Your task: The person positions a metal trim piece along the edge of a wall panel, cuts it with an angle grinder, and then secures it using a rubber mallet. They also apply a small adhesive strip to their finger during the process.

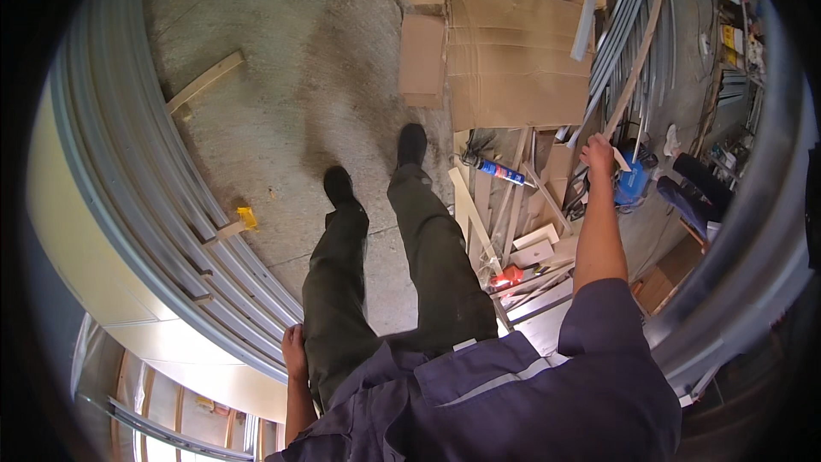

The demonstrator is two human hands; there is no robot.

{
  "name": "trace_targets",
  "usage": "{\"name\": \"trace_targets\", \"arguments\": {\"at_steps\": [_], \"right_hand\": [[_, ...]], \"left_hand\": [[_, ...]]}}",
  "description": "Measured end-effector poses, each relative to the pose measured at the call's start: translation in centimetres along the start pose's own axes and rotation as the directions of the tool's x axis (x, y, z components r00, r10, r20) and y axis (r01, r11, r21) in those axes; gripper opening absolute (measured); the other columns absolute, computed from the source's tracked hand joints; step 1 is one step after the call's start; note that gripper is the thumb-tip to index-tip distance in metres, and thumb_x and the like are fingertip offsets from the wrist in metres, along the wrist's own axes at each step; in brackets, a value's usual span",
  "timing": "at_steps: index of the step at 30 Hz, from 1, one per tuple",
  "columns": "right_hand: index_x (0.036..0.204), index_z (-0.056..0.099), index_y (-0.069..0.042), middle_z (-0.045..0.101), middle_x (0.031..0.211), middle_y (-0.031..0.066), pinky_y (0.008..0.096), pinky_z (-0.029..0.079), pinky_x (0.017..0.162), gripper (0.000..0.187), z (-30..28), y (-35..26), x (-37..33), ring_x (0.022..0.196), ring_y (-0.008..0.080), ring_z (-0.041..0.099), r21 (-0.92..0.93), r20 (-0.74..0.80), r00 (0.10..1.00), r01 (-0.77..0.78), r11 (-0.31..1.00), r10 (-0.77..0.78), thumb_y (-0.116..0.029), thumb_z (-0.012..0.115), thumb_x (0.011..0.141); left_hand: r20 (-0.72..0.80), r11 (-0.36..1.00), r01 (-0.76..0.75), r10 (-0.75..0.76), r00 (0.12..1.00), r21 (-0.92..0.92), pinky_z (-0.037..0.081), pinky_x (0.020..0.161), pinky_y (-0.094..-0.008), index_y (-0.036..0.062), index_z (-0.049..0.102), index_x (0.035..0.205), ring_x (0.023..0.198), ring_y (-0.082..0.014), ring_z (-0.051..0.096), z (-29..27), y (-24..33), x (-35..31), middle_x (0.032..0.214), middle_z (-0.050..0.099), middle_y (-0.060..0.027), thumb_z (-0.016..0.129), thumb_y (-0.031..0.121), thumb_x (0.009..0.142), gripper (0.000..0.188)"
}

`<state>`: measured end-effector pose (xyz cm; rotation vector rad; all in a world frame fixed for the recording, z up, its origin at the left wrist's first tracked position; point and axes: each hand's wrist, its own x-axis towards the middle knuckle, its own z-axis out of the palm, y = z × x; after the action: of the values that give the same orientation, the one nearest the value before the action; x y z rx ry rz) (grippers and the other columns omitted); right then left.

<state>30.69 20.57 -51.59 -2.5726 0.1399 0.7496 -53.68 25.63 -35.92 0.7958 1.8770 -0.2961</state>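
Observation:
My right hand [598,155], its arm stretched out to the right, is closed around the lower end of a long, narrow wooden strip [637,56]. The strip slants away up and to the right, beside a bundle of grey metal profiles [617,30]. Close to this hand sits a blue machine [634,178]. My left hand [294,349] hangs low by my left thigh, nearest the long metal rails [214,244]. Its fingers are partly hidden and seem loosely bent; I see nothing in it.
Wood offcuts [534,252] lie heaped to my right with a blue sealant tube [500,172] and an orange-red tool [508,276]. Ahead are a large cardboard box [520,60] and a smaller carton [422,56]. Dark clothing [703,181] shows at far right, perhaps another person's.

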Motion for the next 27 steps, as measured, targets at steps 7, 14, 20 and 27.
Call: {"name": "trace_targets", "arguments": {"at_steps": [7,14,20,27], "right_hand": [[0.139,0.052,-0.002,0.064,0.117,0.0114,0.0364,0.048,0.062,0.055,1.5,4.8,14.1,0.087,0.0220,0.062,-0.308,-0.080,0.995,0.028,0.951,-0.055,-0.030,0.064,0.092],[0.103,0.067,0.002,0.063,0.077,0.0065,0.0379,0.049,0.056,0.040,1.0,4.5,13.6,0.066,0.0184,0.062,-0.250,-0.071,0.976,0.180,0.951,-0.204,-0.037,0.067,0.092],[0.086,0.068,0.002,0.065,0.066,0.0125,0.0379,0.049,0.053,0.035,-0.3,5.0,-1.4,0.053,0.0227,0.061,-0.028,-0.189,0.969,0.159,0.987,-0.162,-0.032,0.065,0.094],[0.079,0.060,0.004,0.057,0.078,0.0229,0.0508,0.044,0.072,0.030,-3.4,15.2,-33.2,0.079,0.0402,0.058,-0.061,-0.274,0.917,0.284,0.957,-0.290,-0.023,0.066,0.091]], "left_hand": [[0.090,0.997,0.073,-0.070,0.994,-0.034,0.048,0.085,-0.0341,-0.0063,0.067,0.111,0.091,-0.0198,0.061,2.0,1.4,1.9,0.099,0.069,-0.0136,0.053,0.031,0.104,0.041],[0.131,0.996,0.085,-0.087,0.988,0.024,0.049,0.088,-0.0342,-0.0068,0.067,0.116,0.096,-0.0208,0.064,2.1,2.3,3.7,0.104,0.071,-0.0137,0.052,0.035,0.103,0.046],[0.007,0.985,-0.069,0.068,0.998,0.157,0.051,0.082,-0.0369,-0.0062,0.070,0.110,0.092,-0.0244,0.068,1.0,1.2,4.1,0.098,0.072,-0.0202,0.056,0.036,0.101,0.046],[0.025,0.825,-0.414,0.439,0.898,0.384,0.055,0.084,-0.0414,0.0016,0.070,0.109,0.095,-0.0340,0.072,0.8,8.6,2.7,0.100,0.074,-0.0205,0.065,0.031,0.097,0.032]]}}
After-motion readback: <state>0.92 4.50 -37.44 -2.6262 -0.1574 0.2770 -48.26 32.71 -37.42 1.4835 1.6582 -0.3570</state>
